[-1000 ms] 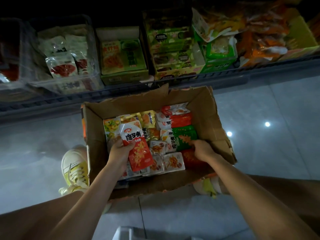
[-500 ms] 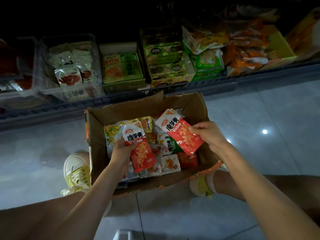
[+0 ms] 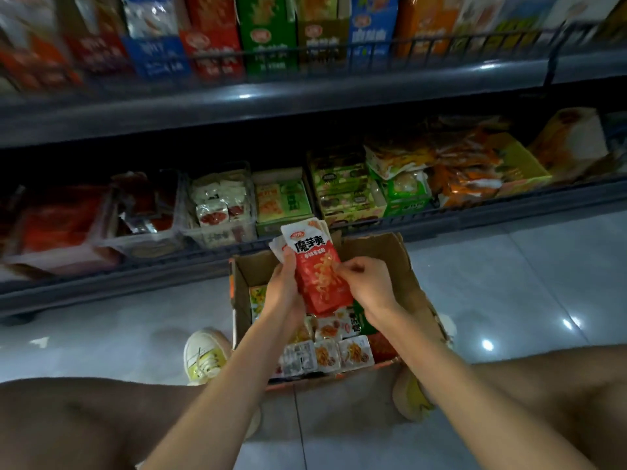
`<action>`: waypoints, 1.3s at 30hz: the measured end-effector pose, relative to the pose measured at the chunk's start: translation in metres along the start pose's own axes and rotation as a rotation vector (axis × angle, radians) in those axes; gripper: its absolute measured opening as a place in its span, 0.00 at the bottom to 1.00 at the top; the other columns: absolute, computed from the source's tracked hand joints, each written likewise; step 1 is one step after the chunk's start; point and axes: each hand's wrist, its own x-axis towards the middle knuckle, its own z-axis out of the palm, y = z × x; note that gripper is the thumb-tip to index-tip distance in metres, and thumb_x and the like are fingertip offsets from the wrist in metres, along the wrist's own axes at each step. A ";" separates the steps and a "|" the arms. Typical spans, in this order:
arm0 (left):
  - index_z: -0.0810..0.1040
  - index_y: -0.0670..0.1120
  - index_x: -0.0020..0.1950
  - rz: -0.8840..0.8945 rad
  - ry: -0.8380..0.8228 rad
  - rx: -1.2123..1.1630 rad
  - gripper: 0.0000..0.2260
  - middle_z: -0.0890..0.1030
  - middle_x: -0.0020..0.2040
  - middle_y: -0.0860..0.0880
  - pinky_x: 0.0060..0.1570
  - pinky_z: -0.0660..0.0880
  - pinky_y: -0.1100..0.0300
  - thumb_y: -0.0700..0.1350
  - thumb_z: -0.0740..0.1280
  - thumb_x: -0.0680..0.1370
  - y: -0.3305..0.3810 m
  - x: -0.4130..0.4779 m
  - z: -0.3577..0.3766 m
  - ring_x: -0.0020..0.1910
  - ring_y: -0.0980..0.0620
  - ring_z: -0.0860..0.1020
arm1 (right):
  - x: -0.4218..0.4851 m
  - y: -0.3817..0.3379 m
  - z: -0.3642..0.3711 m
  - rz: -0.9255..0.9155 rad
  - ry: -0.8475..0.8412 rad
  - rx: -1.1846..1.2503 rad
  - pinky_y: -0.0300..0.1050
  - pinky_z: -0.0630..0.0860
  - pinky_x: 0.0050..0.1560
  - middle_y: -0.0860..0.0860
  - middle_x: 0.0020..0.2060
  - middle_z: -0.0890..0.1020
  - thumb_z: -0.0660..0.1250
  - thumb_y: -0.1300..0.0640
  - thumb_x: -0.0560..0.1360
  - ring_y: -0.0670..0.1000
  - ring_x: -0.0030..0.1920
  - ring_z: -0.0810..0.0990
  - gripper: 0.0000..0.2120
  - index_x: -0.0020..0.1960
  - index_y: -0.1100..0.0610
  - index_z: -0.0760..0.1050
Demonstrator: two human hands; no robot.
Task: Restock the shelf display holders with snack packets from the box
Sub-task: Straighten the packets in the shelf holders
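Observation:
A small stack of red-and-white snack packets is held upright above the cardboard box. My left hand grips the stack from the left, thumb across its front edge. My right hand pinches the stack's right edge. The box stands on the floor between my feet and holds several more small packets. Behind it, the bottom shelf carries display holders: a clear bin with white packets and a green carton.
An upper shelf with upright coloured cartons overhangs the bottom row. Red packets fill bins at the left; orange bags sit in a yellow tray at the right. My yellow shoes flank the box on the shiny tiled floor.
My right hand has brought its red packet onto the one in my left hand, and both hands have lifted the stack above the box. The view has tilted up to show the upper shelf.

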 end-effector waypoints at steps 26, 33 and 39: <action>0.74 0.44 0.61 0.554 -0.195 0.423 0.15 0.82 0.55 0.45 0.41 0.77 0.58 0.40 0.69 0.75 0.221 -0.096 0.062 0.50 0.48 0.81 | -0.028 -0.251 -0.021 -0.314 -0.301 0.297 0.42 0.79 0.42 0.53 0.48 0.83 0.66 0.68 0.75 0.49 0.47 0.83 0.17 0.62 0.57 0.74; 0.76 0.47 0.57 0.758 -0.061 0.652 0.12 0.82 0.51 0.48 0.48 0.79 0.53 0.43 0.71 0.74 0.288 -0.078 0.055 0.48 0.50 0.81 | 0.002 -0.297 0.022 -0.468 -0.226 0.221 0.50 0.81 0.49 0.51 0.48 0.81 0.68 0.67 0.74 0.51 0.48 0.82 0.20 0.63 0.57 0.72; 0.76 0.46 0.59 0.894 0.031 0.830 0.16 0.82 0.54 0.47 0.50 0.79 0.51 0.45 0.73 0.73 0.357 -0.048 0.083 0.48 0.50 0.81 | 0.046 -0.351 0.041 -0.584 -0.135 0.187 0.53 0.81 0.49 0.48 0.48 0.79 0.69 0.65 0.74 0.51 0.48 0.82 0.20 0.63 0.56 0.69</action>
